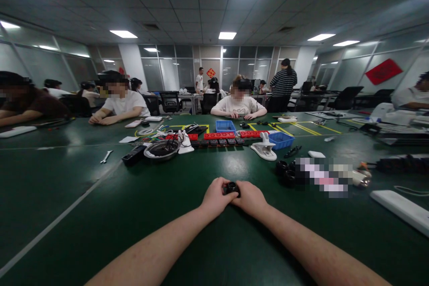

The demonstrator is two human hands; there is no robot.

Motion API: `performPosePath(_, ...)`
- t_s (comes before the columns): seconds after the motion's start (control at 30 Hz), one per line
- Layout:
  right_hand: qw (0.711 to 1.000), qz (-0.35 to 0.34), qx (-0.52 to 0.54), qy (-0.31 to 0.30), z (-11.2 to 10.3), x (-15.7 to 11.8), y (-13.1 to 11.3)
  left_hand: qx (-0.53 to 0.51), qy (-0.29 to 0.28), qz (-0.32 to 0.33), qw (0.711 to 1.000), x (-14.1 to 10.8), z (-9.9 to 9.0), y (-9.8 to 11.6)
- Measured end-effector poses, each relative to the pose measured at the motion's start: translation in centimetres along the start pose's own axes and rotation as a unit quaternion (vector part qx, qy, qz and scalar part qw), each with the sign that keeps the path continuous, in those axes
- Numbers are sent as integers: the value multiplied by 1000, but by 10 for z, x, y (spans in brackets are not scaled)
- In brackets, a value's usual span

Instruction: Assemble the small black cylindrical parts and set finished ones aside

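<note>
Between my two hands is a small black round part (232, 186) with a ring-shaped opening facing up; its exact kind is too small to make out. My left hand (217, 197) wraps its fingers round the left side, thumb across the front. From the other side my right hand (250, 197) closes on the same part, its thumb near the left one. The fingertips behind it are mostly hidden. Both hands rest low over the green table (150, 232). To the right lie similar black round pieces (286, 172), beside a blurred-out patch.
Ahead lie a metal bowl (162, 149), a black box (133, 155), red power-strip parts (219, 135), a white clip base (264, 147) and blue bins (280, 140). A wrench (106, 157) lies left, a long white bar (400, 210) right. People sit across the table.
</note>
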State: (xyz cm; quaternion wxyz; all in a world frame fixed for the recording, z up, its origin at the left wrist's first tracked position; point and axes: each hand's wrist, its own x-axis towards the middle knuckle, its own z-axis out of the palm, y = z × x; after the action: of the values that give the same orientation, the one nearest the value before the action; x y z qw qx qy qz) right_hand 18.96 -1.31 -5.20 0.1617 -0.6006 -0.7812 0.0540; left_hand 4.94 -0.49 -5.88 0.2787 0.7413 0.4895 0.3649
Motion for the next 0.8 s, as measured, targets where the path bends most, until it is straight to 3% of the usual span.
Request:
performPosePath(0.17, 1000, 11, -11, -2, -4, -3, -4, -8, -21, 9, 1000, 1, -4, 1)
performPosePath(0.27, 997, -48, 64, -20, -9, -3, 5, -15, -60, 36, 997, 2, -12, 2)
performPosePath(0.43, 963, -135, 218, -84, -16, 0, 21, -30, -104, 57, 992, 3, -21, 2)
performPosePath(0.57, 949, -129, 266, -111, -15, 2, 24, -38, -103, 62, 992, 3, -20, 1)
performPosePath(0.8, 949, -102, 274, -118, -14, 2, 23, -31, -102, 60, 992, 3, -18, -1)
